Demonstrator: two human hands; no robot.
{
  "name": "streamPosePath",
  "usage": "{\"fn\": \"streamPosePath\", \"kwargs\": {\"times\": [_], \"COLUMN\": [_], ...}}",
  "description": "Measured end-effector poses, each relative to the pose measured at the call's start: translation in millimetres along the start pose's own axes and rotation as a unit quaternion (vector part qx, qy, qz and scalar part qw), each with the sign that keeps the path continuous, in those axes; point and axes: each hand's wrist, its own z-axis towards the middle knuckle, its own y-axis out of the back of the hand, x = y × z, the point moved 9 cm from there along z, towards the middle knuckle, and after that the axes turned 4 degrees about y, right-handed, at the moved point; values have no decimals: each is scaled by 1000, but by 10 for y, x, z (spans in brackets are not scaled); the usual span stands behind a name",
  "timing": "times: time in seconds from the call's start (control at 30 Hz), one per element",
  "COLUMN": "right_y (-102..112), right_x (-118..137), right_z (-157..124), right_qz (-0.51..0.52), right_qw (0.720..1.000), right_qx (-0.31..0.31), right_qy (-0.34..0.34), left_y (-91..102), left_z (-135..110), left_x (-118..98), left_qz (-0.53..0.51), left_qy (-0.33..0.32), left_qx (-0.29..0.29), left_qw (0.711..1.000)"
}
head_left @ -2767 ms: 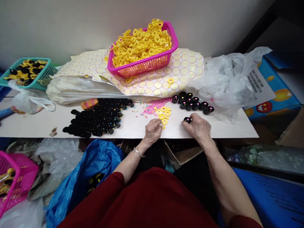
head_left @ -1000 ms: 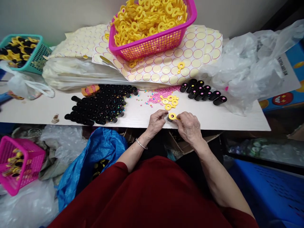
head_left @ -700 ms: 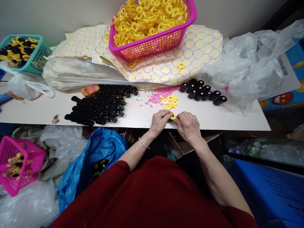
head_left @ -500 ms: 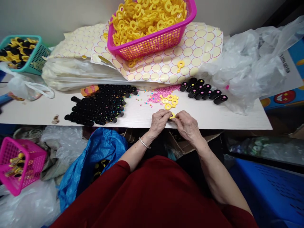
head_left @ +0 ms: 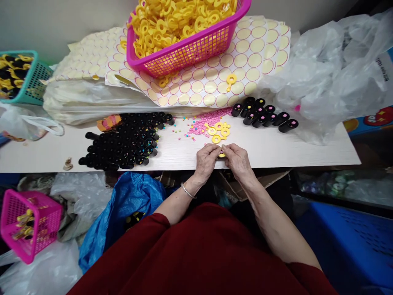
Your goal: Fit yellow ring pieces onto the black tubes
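Observation:
My left hand [head_left: 205,161] and my right hand [head_left: 238,159] meet at the front edge of the table. Between their closed fingertips is a small yellow ring [head_left: 222,155] with a dark centre and a pink dot in it; the fingers hide most of the piece. Just beyond the hands lie several loose yellow rings [head_left: 216,139] with little tabs. Pink beads [head_left: 208,121] are spread behind them, mixed with a few blue and green ones. To the right stand black cylinders [head_left: 287,125], most topped with a pink dot and a few with a yellow one.
Many black cylinders [head_left: 123,143] crowd the table's left part. A pink basket [head_left: 190,51] heaped with yellow rings rests on sheets of round stickers [head_left: 211,87]. Clear plastic bags [head_left: 325,82] lie at right. A blue bag [head_left: 123,205] hangs open below the table edge.
My right hand has come closer to the left, its fingertips now pressed on the yellow ring. The view has shifted slightly.

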Motion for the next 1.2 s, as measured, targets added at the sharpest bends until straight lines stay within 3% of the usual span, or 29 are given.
{"fn": "streamPosePath", "kwargs": {"times": [0.13,0.27,0.53,0.77,0.9,1.07,1.2], "right_y": [-49,-22,-72,249,238,235,267], "right_x": [-66,-34,-72,-109,-109,-73,-125], "right_z": [13,-19,-68,-355,-605,-728,-729], "right_qz": [28,-8,152,276,327,367,390], "right_qw": [999,999,988,960,944,918,900], "right_qx": [19,-21,-22,-51,50,153,189], "right_qy": [-23,23,-28,-1,6,-10,-36], "left_y": [-22,-34,-96,-203,-311,-404,-427], "left_z": [3,-34,-32,-200,-397,-608,-654], "left_x": [-51,-114,-42,-250,-432,-640,-651], "left_qz": [26,54,63,62,75,113,130], "left_qy": [-39,-106,-121,-157,-199,-302,-294], "left_qx": [-4,7,137,141,182,241,271], "left_qw": [999,993,981,976,960,915,907]}}
